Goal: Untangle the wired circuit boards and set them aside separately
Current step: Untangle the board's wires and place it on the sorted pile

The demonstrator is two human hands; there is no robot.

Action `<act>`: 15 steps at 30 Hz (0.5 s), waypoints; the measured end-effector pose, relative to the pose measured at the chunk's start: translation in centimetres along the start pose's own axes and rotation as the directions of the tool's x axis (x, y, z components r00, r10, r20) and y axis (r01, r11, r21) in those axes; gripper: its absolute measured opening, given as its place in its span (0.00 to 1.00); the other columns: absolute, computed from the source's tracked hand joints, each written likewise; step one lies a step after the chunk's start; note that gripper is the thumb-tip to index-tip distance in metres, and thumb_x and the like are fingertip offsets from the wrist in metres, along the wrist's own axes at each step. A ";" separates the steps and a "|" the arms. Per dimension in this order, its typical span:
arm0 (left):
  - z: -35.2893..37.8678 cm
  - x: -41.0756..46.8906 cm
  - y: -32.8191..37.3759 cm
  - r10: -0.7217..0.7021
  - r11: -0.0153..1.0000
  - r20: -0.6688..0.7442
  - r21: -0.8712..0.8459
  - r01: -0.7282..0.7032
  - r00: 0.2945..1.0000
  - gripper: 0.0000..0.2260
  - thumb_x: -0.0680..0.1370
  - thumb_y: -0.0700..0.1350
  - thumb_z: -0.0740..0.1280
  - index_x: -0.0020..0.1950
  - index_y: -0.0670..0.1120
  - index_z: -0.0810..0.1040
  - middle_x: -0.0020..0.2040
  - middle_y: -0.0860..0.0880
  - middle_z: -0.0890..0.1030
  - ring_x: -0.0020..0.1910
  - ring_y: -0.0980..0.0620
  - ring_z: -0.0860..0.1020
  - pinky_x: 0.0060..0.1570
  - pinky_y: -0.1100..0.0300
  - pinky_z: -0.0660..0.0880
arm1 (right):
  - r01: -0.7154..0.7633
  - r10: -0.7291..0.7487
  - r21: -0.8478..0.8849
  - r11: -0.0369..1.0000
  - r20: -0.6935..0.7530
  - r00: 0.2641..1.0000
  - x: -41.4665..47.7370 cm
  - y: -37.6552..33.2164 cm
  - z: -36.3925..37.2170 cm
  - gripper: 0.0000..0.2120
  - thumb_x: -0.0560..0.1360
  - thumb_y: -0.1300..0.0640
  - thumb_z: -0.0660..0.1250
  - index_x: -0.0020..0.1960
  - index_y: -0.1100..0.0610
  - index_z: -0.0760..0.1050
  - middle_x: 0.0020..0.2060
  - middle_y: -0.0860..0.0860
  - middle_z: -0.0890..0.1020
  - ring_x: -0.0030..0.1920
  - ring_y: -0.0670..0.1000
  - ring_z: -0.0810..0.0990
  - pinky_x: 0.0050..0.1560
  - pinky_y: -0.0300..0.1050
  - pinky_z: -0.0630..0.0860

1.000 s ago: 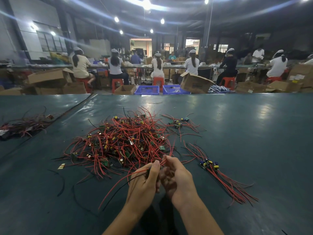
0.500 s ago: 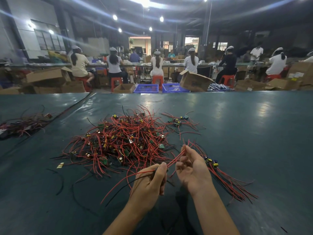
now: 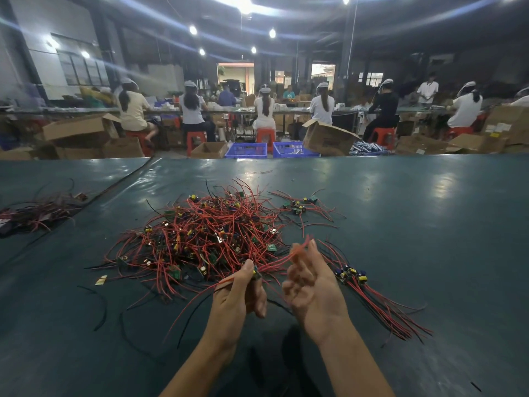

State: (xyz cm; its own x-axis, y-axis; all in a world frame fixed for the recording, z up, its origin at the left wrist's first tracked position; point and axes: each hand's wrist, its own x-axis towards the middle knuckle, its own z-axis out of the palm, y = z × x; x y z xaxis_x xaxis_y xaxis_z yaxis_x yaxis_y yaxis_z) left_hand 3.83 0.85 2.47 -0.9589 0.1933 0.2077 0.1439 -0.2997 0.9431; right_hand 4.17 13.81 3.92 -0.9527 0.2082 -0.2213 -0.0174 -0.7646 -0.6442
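Observation:
A tangled heap of small circuit boards with red and black wires [image 3: 200, 239] lies on the dark green table [image 3: 429, 239] in front of me. My left hand [image 3: 240, 293] is closed on one small board, its red wires trailing down to the left. My right hand [image 3: 312, 285] is raised beside it, blurred, with the fingers spread and a red wire running across the fingertips toward the left hand. A sorted bundle of boards with straight wires [image 3: 360, 285] lies just right of my right hand. Another small group of boards [image 3: 299, 206] lies beyond the heap.
A second pile of wired parts [image 3: 34, 213] sits at the far left past a seam in the table. Loose black wires [image 3: 100, 308] and a small tag [image 3: 100, 280] lie left of my hands. Seated people, cardboard boxes and blue crates [image 3: 246, 150] stand beyond the table's far edge.
My hands, first pressed together at the heap's near edge, have parted. The right hand has lifted and slid along a red wire while the left keeps hold of the board.

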 end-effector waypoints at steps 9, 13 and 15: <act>-1.0 0.4 0.1 -0.016 0.995 0.035 0.103 0.013 0.999 0.21 0.72 0.60 0.62 0.36 0.43 0.81 0.25 0.44 0.74 0.23 0.50 0.72 0.26 0.63 0.70 | 0.319 -0.186 -0.456 0.831 0.313 0.931 -2.1 3.3 1.2 0.12 0.71 0.49 0.70 0.35 0.56 0.85 0.24 0.54 0.78 0.22 0.48 0.74 0.26 0.37 0.72; -1.2 0.6 0.3 -0.087 0.985 0.055 0.156 0.077 0.995 0.27 0.71 0.65 0.60 0.30 0.43 0.81 0.26 0.44 0.76 0.24 0.51 0.74 0.28 0.64 0.71 | 0.368 -0.314 -0.521 0.770 0.194 0.930 -1.4 2.4 0.6 0.11 0.74 0.51 0.71 0.36 0.54 0.86 0.32 0.53 0.86 0.31 0.47 0.83 0.32 0.36 0.77; -1.3 0.6 0.3 -0.118 0.981 0.078 0.166 0.104 0.990 0.29 0.71 0.65 0.58 0.35 0.41 0.83 0.27 0.43 0.76 0.25 0.51 0.74 0.27 0.64 0.70 | 0.344 -0.353 -0.477 0.809 0.075 0.933 -0.9 1.8 0.2 0.11 0.75 0.50 0.71 0.37 0.52 0.86 0.34 0.54 0.86 0.32 0.48 0.84 0.31 0.37 0.78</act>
State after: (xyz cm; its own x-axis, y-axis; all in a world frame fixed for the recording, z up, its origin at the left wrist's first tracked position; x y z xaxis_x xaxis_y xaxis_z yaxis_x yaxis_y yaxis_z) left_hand 2.95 -0.33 2.53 -0.9471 0.2998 0.1146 0.0822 -0.1186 0.9895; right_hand 4.90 12.15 3.08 -0.9050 0.4186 0.0758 -0.1976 -0.2558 -0.9463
